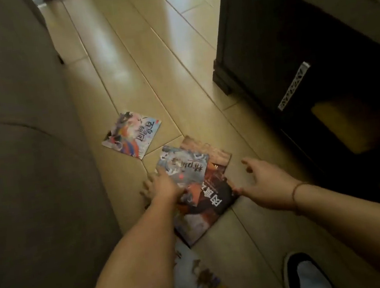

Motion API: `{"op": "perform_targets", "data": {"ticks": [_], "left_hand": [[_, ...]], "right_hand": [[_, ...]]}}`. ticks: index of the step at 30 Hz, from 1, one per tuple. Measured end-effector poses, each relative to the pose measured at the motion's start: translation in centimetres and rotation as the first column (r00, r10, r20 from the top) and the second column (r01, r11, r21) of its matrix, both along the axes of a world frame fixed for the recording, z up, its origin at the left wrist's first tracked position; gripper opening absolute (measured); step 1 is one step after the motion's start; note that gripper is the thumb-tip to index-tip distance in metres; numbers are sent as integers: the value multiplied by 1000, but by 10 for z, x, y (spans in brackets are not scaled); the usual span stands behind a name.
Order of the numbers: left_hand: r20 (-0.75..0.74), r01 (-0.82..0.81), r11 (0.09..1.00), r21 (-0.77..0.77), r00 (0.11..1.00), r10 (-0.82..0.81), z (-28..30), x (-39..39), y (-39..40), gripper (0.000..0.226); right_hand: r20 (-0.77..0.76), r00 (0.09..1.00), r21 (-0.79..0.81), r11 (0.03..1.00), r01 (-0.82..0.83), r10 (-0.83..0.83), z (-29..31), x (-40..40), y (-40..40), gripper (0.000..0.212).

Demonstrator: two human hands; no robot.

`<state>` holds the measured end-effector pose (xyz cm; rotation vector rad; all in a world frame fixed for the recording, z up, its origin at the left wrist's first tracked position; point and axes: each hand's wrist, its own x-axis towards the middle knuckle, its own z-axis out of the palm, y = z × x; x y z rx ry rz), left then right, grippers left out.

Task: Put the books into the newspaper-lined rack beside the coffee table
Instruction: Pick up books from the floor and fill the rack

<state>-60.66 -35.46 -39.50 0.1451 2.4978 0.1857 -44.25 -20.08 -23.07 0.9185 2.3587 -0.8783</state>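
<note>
Nearest, a thin colourful paperback [199, 284] lies flat beside a black slip-on shoe [305, 273]. Beyond it, the left hand [163, 185] presses the near left edge of a small grey-blue picture book [184, 168], thumb seemingly hooked at its corner, likely to lift it off the larger dark red-and-black book [214, 196] beneath. The right hand [260, 178] hovers with fingers spread, its thumb at that book's right edge, probably steadying it. Farther off a pale multicoloured booklet [132, 134] sits alone on the glossy beige tiled floor [149, 53], between a grey-brown fabric sofa [16, 141] and a dark wooden cabinet [292, 47]. No rack shows.
</note>
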Motion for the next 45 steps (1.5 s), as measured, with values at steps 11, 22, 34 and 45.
{"op": "perform_targets", "data": {"ticks": [11,22,34,45], "left_hand": [[-55,-156,988,-15,986,155,4,-2,1,111],[-90,45,911,409,996,-8,230,84,80,9],[-748,551,519,653,576,330,483,243,120,75],[-82,23,-141,990,900,-428,518,450,215,13]], "right_hand": [[24,999,-1,1000,30,-30,-11,17,11,73],[-164,909,525,814,-248,383,112,53,27,93],[-810,579,138,928,345,-95,332,237,97,3],[-832,-126,-509,654,560,-540,411,478,130,14]]}}
